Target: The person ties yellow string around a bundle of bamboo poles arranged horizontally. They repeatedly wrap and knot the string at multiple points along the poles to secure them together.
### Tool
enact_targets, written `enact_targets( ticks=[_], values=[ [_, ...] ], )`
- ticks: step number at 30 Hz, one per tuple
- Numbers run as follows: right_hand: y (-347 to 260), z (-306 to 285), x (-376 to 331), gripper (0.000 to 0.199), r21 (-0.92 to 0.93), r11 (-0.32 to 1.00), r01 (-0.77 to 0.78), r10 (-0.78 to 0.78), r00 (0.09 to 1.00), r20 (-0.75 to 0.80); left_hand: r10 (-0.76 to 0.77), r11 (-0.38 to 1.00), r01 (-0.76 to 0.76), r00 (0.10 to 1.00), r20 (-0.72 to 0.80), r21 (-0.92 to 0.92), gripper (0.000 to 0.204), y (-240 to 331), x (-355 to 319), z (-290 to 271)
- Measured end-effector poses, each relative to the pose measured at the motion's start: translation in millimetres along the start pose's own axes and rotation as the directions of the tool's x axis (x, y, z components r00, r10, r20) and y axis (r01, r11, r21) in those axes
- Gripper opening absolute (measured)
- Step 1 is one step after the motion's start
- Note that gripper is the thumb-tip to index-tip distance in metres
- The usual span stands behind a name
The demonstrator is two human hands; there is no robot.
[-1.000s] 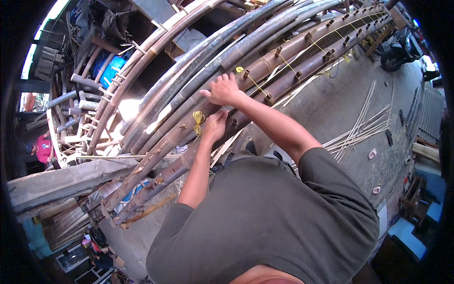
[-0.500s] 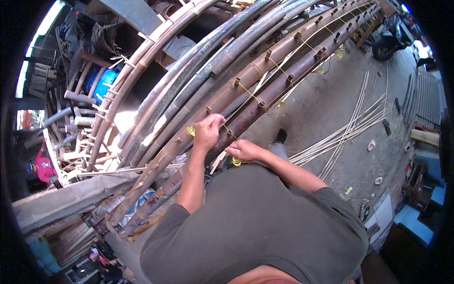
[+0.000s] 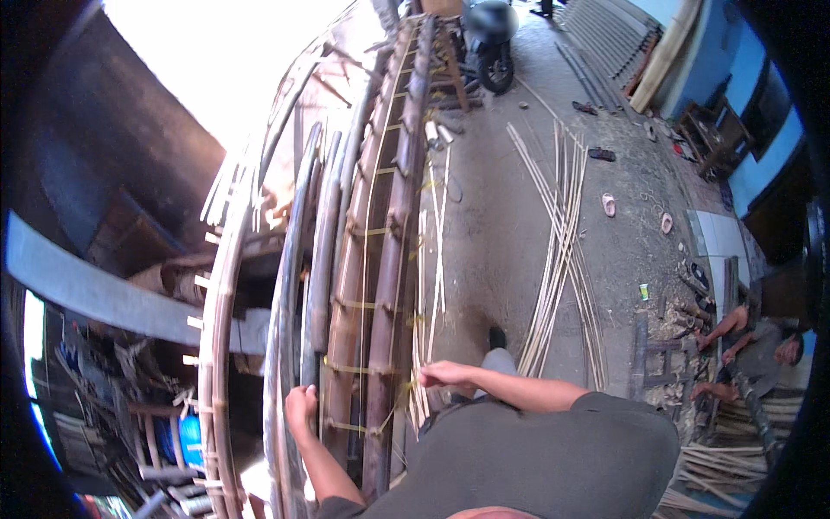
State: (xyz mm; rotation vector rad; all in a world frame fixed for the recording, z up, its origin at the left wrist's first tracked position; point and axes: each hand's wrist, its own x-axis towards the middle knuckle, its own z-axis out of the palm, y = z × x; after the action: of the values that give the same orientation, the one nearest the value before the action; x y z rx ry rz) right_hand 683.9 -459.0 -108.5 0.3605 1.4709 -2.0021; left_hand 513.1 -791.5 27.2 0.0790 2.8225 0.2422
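A long rack of bamboo poles (image 3: pixel 380 259) runs away from me, lashed at intervals with yellow cord (image 3: pixel 359 304). My left hand (image 3: pixel 301 405) is closed around a dark pole at the rack's left side. My right hand (image 3: pixel 443 374) reaches toward the rack's right edge, fingers pinched at thin bamboo slats and yellow cord there; what it grips is too small to tell for sure.
Thin bamboo strips (image 3: pixel 558 251) lie crossed on the concrete floor to the right. A motorbike (image 3: pixel 493 39) stands at the far end. A seated person (image 3: pixel 748 350) works at the right among bamboo bundles. Curved bamboo frames (image 3: pixel 226 285) and clutter fill the left.
The view has swung so the rack now runs straight ahead. My left hand has dropped to a dark pole on the left; my right hand has shifted to the rack's right edge.
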Motion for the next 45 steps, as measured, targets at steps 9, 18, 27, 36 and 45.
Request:
enact_targets(
  ticks=[9, 18, 27, 36, 45],
  values=[
    [61, -231, -5, 0.04, -0.555, 0.831, -0.043, -0.204, 0.904, -0.376, 0.503, 0.808, -0.534, 0.846, -0.178, -0.251, 0.034, 334, 37, -15],
    [149, -560, 31, 0.036, -0.028, 0.975, -0.222, 0.118, 0.616, -0.778, 0.614, 0.708, -0.624, 0.309, 0.727, -0.332, 0.043, 637, 57, 322],
    [375, -894, 104, 0.025, 0.454, 0.841, -0.293, 0.457, -0.064, -0.887, 0.31, 0.657, -0.745, 0.124, 0.943, -0.118, 0.08, 690, 62, 516],
    [456, -941, 130, 0.024, 0.424, 0.73, -0.536, 0.481, -0.037, -0.876, 0.325, 0.717, -0.687, 0.48, 0.815, 0.119, 0.086, 664, 43, 558],
    [359, -861, 44, 0.022, 0.379, 0.876, -0.298, 0.35, -0.149, -0.925, 0.077, 0.783, -0.622, 0.099, 0.992, 0.001, 0.079, 741, 70, 529]
  ],
)
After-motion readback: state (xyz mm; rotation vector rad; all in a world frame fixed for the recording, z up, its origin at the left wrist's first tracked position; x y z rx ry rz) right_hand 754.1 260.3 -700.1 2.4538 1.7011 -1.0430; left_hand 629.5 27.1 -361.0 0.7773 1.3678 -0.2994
